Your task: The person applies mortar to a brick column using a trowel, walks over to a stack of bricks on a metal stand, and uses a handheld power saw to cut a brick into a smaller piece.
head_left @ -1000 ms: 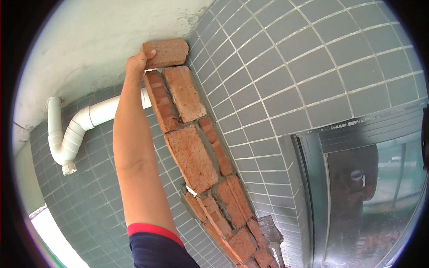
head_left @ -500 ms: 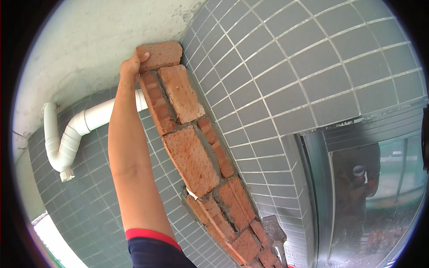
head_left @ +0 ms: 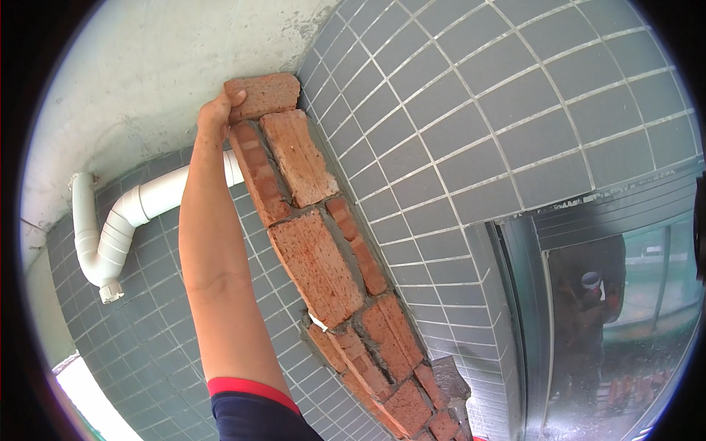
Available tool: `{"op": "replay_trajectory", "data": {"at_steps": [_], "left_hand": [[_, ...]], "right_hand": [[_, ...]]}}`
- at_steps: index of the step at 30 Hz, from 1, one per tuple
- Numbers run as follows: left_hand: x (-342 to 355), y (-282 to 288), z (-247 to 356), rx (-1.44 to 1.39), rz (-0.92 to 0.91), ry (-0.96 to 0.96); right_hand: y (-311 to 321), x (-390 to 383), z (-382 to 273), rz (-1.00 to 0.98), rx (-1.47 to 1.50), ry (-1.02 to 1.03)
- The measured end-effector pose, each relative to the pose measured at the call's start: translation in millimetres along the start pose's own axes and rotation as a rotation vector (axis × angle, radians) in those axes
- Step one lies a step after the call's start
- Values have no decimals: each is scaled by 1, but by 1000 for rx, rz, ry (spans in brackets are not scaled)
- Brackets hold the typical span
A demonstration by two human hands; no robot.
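My left arm reaches up beside a narrow brick column, and my left hand (head_left: pixel 216 113) is closed on the left end of the top brick (head_left: pixel 266 95). My thumb lies on its near face. This red brick rests across the column's upper end, close under the pale ceiling. Below it, the column's bricks (head_left: pixel 315 266) are joined by grey mortar, some broad and some narrow. My right hand is out of view. A dark grey, rough-looking piece (head_left: pixel 450 376) shows low at the column's right side; what it is I cannot make out.
White drain pipes (head_left: pixel 165 192) with a bend run behind my arm towards the column. A grey tiled wall (head_left: pixel 471 110) stands close on the right, with a metal-framed glass pane (head_left: pixel 618 331) below. The pale concrete ceiling (head_left: pixel 162 66) slopes across the upper left.
The view has shifted very slightly, and the column sits a little lower in it. My left hand keeps its hold on the top brick, which shows hardly any movement.
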State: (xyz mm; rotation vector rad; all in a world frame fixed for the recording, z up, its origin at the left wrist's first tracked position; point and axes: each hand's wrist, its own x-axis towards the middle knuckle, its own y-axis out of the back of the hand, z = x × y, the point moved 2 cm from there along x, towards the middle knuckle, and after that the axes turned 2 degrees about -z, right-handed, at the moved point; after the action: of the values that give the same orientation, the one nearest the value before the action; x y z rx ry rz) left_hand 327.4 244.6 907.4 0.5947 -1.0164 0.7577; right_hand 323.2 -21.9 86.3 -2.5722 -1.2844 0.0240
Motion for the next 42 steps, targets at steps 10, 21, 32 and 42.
{"op": "replay_trajectory", "data": {"at_steps": [10,21,32,42], "left_hand": [[17,12,-9,-25,-32,-4],[15,10,-2,225,26,90],[10,13,-18,403,16,-115],[8,12,-40,181,66,-66]], "right_hand": [[-1,3,-13,15,87,134],[1,-5,-25,4,98,93],[2,3,-212,280,-411,535],[-67,109,-475,157,-522,775]]}}
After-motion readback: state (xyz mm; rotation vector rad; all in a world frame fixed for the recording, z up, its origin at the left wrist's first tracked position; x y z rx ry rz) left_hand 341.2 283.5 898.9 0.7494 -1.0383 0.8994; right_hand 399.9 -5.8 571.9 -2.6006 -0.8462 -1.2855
